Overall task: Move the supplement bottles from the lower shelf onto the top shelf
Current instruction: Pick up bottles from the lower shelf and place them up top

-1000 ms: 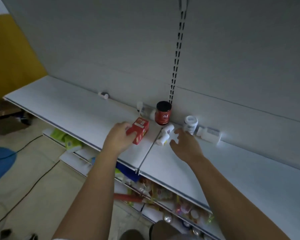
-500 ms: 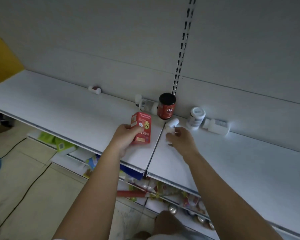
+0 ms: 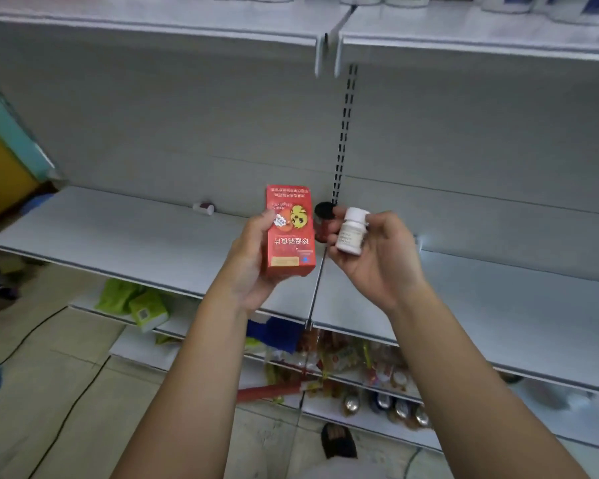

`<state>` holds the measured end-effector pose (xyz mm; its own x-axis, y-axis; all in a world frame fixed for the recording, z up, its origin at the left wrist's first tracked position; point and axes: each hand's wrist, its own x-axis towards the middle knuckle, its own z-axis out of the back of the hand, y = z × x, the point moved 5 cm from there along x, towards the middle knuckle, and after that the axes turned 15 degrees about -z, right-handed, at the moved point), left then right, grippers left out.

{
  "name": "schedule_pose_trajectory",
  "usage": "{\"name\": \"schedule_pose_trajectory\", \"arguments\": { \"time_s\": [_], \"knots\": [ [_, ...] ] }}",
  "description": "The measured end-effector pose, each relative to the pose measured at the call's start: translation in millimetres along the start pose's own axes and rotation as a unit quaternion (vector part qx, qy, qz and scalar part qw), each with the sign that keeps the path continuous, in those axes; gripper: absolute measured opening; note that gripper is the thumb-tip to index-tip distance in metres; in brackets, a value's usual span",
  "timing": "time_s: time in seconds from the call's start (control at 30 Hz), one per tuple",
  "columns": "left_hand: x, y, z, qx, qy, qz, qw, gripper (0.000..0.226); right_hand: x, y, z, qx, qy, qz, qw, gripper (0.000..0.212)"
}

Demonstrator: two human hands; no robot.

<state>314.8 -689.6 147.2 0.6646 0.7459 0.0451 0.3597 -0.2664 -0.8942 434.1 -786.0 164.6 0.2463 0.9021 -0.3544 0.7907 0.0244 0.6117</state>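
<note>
Both hands are raised in front of the lower shelf point(image 3: 118, 236). Left hand point(image 3: 253, 261) grips a red box point(image 3: 289, 233) upright; right hand point(image 3: 377, 257) curls round a small white bottle point(image 3: 352, 231), palm toward the camera.

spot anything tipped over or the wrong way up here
Yes. The red box in the left hand is upside down: its print reads inverted. A small bottle lies on its side at the back of the lower shelf, well left of the box. The white bottle in the right hand is roughly upright.
</note>
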Motion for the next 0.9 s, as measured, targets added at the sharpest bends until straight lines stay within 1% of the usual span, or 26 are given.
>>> {"name": "schedule_pose_trajectory", "arguments": {
  "time_s": [0.03, 0.1, 0.17, 0.2, 0.23, 0.3, 0.33, 0.43, 0.53, 0.57, 0.6, 0.67, 0.7, 0.73, 0.8, 0.9],
  "knots": [
    [-7, -9, -4, -0.017, 0.008, -0.005, 1.000, 0.052, -11, 1, -7, -0.016, -0.005, 0.019, 1.000, 0.028],
    [-21, -24, -13, -0.047, 0.026, -0.014, 0.998, 0.052, -34, 2, -19, -0.065, -0.024, 0.062, 0.996, 0.020],
    [-35, -39, -26, -0.067, 0.059, -0.033, 0.995, 0.056, -56, 5, -29, -0.109, -0.043, 0.097, 0.988, 0.010],
    [-42, -46, -33, -0.067, 0.074, -0.041, 0.994, 0.062, -67, 6, -33, -0.120, -0.046, 0.105, 0.986, 0.011],
    [-47, -53, -39, -0.061, 0.086, -0.048, 0.993, 0.063, -77, 8, -39, -0.122, -0.042, 0.106, 0.986, 0.016],
    [-54, -63, -48, -0.058, 0.106, -0.064, 0.991, 0.041, -95, 12, -50, -0.106, -0.020, 0.101, 0.989, 0.023],
    [-56, -68, -53, -0.067, 0.115, -0.066, 0.989, 0.036, -102, 14, -56, -0.099, -0.009, 0.108, 0.989, 0.026],
    [-63, -82, -66, -0.077, 0.154, -0.072, 0.982, 0.040, -121, 25, -65, -0.120, -0.013, 0.158, 0.980, 0.023],
    [-68, -101, -84, -0.017, 0.178, -0.109, 0.978, 0.062, -137, 42, -74, -0.173, -0.037, 0.214, 0.961, 0.016],
    [-69, -109, -92, -0.001, 0.171, -0.129, 0.977, 0.060, -143, 48, -77, -0.178, -0.035, 0.225, 0.957, 0.017],
    [-69, -117, -100, 0.008, 0.168, -0.150, 0.974, 0.054, -148, 55, -81, -0.176, -0.029, 0.232, 0.956, 0.017],
    [-69, -132, -120, 0.013, 0.174, -0.179, 0.968, 0.037, -159, 71, -84, -0.164, -0.013, 0.235, 0.958, 0.019],
    [-68, -139, -131, 0.017, 0.179, -0.190, 0.965, 0.030, -164, 80, -85, -0.160, -0.004, 0.235, 0.959, 0.025],
    [-66, -144, -143, 0.022, 0.186, -0.202, 0.961, 0.028, -170, 90, -85, -0.162, 0.003, 0.236, 0.958, 0.032],
    [-61, -154, -166, 0.040, 0.196, -0.225, 0.954, 0.033, -181, 110, -83, -0.173, 0.009, 0.245, 0.954, 0.040],
    [-52, -163, -198, 0.064, 0.198, -0.253, 0.945, 0.041, -197, 139, -80, -0.187, 0.014, 0.260, 0.947, 0.042]
  ]
}}
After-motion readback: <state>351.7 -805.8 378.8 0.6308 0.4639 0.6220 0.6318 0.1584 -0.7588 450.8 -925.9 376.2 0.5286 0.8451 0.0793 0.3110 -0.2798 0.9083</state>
